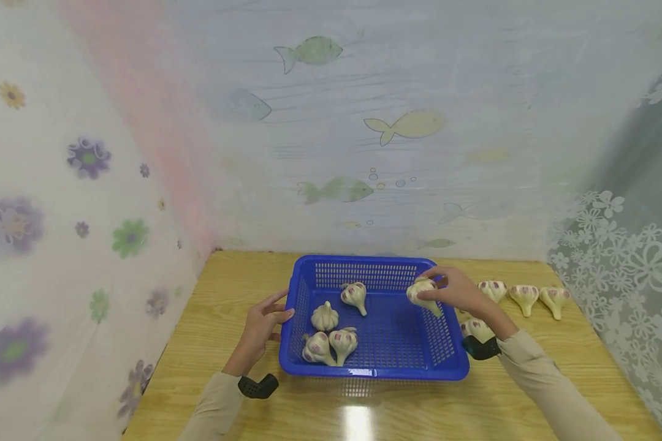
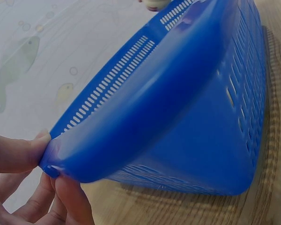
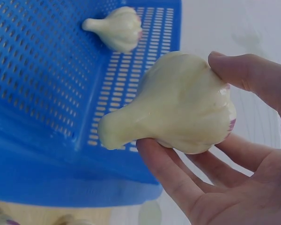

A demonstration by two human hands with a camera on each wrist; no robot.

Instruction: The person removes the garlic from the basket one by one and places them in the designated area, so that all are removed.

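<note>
A blue plastic basket (image 1: 375,372) stands on the wooden table, with several garlic bulbs in its left half, one of them a bulb (image 1: 355,296) near the back wall. My left hand (image 1: 258,327) pinches the basket's left rim (image 2: 56,152) between thumb and fingers. Over the basket's right side, my right hand (image 1: 456,290) grips a garlic bulb (image 3: 182,103) by its rounded body, stem pointing away from the palm. In the right wrist view another bulb (image 3: 117,29) lies inside the basket.
Right of the basket, a row of garlic bulbs (image 1: 524,296) lies on the table (image 1: 551,361), with another bulb (image 1: 477,329) nearer, partly hidden by the right wrist's black device. Printed curtains hang behind and at both sides.
</note>
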